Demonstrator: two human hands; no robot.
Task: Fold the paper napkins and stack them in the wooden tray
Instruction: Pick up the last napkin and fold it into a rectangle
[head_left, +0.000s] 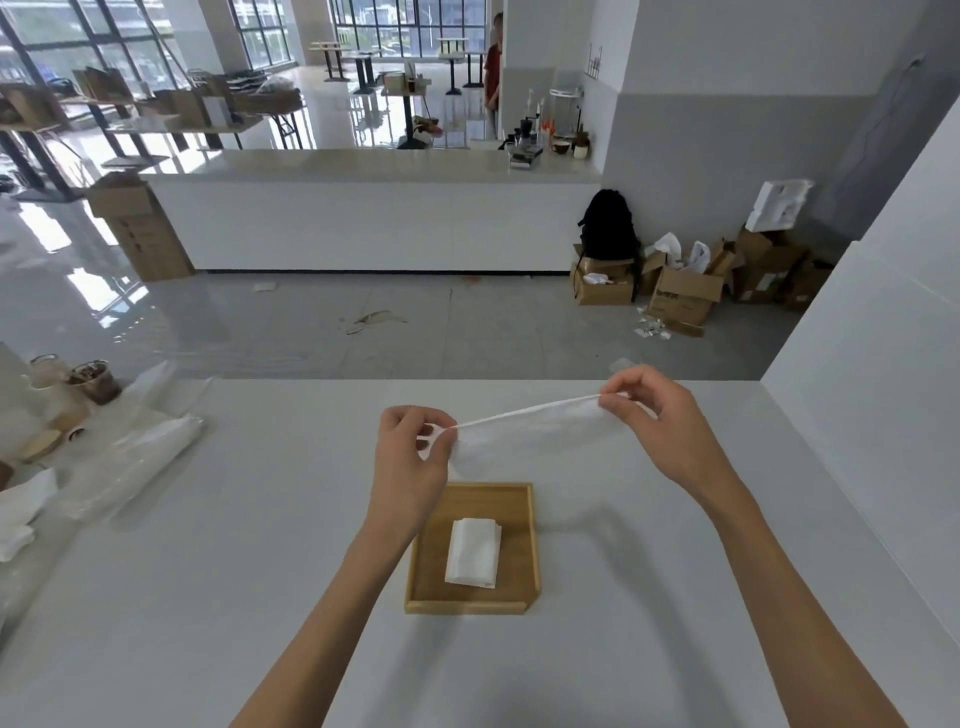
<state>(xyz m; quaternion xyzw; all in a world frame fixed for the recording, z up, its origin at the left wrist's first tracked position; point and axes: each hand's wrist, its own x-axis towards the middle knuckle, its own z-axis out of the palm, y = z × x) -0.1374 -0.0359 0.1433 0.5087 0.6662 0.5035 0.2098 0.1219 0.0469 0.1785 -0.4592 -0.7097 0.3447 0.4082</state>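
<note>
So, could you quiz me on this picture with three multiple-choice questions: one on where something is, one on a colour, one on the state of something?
1. Where does the folded napkin lie?
A) in the wooden tray
B) on the floor
C) on a cardboard box

2. What colour is the wooden tray?
A) black
B) light brown
C) red

3. What state is the loose napkin in?
A) crumpled into a ball in one fist
B) stretched out between the left hand and the right hand
C) lying flat on the table, untouched

Answers:
1 A, it rests inside the tray's rim.
2 B, its floor and walls show pale brown wood.
3 B, each hand pinches one end and it spans the gap in the air.
</note>
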